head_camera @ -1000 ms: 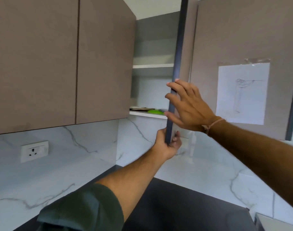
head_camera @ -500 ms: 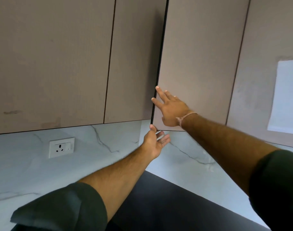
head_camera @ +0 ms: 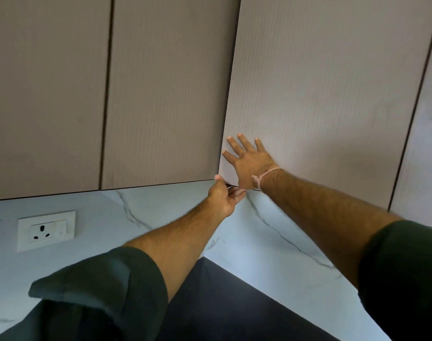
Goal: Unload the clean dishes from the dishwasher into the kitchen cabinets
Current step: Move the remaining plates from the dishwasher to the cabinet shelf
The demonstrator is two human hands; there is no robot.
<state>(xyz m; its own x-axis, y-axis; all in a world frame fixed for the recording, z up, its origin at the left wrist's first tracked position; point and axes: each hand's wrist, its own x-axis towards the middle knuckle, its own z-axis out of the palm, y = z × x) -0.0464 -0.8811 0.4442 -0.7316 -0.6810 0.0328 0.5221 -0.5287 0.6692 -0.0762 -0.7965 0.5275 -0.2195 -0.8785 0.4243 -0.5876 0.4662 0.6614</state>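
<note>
The taupe corner cabinet door (head_camera: 328, 94) stands closed, flush with the neighbouring doors. My right hand (head_camera: 249, 162) lies flat against its lower left part, fingers spread, holding nothing. My left hand (head_camera: 223, 196) is just below, at the door's bottom corner, thumb up on the edge and fingers curled loosely under it. No dishes and no dishwasher are in view; the cabinet's inside is hidden behind the door.
More closed upper cabinet doors (head_camera: 161, 89) run to the left. A white wall socket (head_camera: 46, 230) sits on the marble backsplash (head_camera: 136, 217). The dark countertop (head_camera: 234, 303) lies below in the corner.
The cabinet door has swung from wide open to fully closed, hiding the shelves. My right hand went from gripping its edge to pressing flat on its face; my left let go of the edge.
</note>
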